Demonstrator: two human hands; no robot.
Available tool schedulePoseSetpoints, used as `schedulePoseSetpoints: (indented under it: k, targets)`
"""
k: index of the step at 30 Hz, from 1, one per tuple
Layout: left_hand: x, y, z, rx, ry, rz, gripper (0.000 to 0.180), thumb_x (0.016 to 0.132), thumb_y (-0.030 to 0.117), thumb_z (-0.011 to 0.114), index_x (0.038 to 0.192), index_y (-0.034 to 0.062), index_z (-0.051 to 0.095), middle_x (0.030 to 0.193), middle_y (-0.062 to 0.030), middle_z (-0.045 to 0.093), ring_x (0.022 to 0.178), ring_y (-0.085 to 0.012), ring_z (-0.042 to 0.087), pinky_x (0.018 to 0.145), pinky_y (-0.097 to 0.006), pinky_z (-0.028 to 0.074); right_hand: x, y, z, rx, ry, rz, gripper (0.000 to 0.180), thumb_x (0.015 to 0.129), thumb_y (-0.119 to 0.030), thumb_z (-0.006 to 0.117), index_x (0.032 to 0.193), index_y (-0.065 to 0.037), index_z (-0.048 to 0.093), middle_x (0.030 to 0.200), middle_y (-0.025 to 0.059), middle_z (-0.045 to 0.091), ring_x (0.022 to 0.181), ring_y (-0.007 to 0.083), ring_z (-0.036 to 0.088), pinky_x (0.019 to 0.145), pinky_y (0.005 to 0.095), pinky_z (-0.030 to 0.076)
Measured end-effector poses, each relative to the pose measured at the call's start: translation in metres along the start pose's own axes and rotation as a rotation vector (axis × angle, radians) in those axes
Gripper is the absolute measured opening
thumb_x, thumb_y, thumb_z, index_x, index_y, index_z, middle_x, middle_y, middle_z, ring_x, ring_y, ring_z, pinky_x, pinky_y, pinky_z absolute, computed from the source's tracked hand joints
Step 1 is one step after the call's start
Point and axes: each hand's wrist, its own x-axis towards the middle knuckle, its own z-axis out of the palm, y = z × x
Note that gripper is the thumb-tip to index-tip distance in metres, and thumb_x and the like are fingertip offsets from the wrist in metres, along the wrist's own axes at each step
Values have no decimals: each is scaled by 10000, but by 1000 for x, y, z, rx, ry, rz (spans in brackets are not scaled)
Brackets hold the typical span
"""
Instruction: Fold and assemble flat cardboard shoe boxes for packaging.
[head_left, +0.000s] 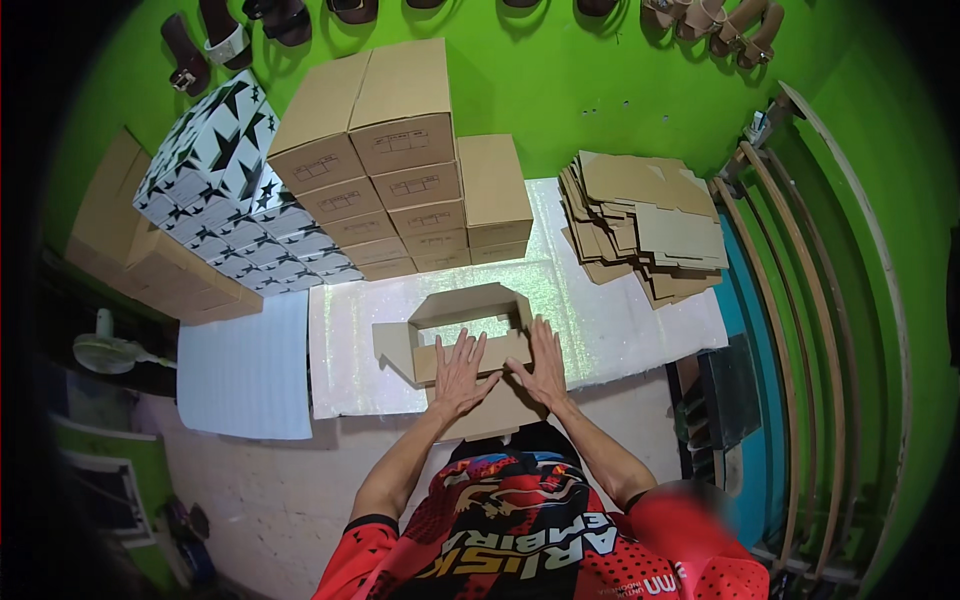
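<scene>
A brown cardboard box (462,304), partly folded, stands on the sheeted table in front of me. Its walls are raised around an opening, a side flap (393,343) sticks out at the left, and a wide panel (492,413) hangs toward my body. My left hand (462,376) lies on the near wall with its fingers stretched out. At the near right corner, my right hand (541,368) rests against the box, fingers also extended. Both thumbs point inward along the near edge. Neither hand is wrapped around anything.
Brown closed boxes (415,190) are stacked at the back, beside star-patterned boxes (215,140). Flattened cardboard pieces (650,215) lie in a pile at back right. Wooden rails (800,300) line the right side. Sandals (720,25) hang on the green wall; a fan (105,350) stands left.
</scene>
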Motion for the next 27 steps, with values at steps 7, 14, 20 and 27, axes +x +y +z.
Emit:
schedulePoseSetpoints:
  k: [7, 14, 20, 27]
  targets:
    - [5, 5, -4, 14, -47, -25, 1032, 894, 645, 652, 1699, 168, 219, 1623, -188, 434, 1612, -331, 215, 1265, -698, -23, 1, 0, 3, -255, -150, -134, 970, 990, -648, 572, 1631, 32, 312, 1712, 226, 286, 1598, 421, 221, 1308, 554, 139]
    - [27, 5, -1, 44, -42, 102, 984, 896, 607, 666, 1700, 243, 231, 1719, -87, 323, 1618, -291, 212, 1267, -708, -4, -1, 4, -1, -272, -192, -169, 964, 1004, -666, 529, 1641, 21, 302, 1725, 203, 269, 1606, 389, 213, 1311, 522, 168]
    - [20, 5, -1, 46, -54, 140, 934, 951, 581, 629, 1691, 158, 245, 1706, -29, 363, 1590, -279, 286, 1271, -701, 52, 5, 4, -7, -225, -186, -53, 989, 1007, -667, 519, 1639, 51, 268, 1719, 247, 251, 1604, 407, 213, 1308, 531, 166]
    - [27, 9, -2, 14, -100, 161, 852, 998, 511, 620, 1677, 129, 275, 1633, -92, 461, 1411, -364, 469, 1256, -562, 250, 41, 8, -10, -199, -162, 2, 972, 1040, -654, 471, 1636, 78, 241, 1726, 264, 215, 1608, 418, 187, 1314, 529, 137]
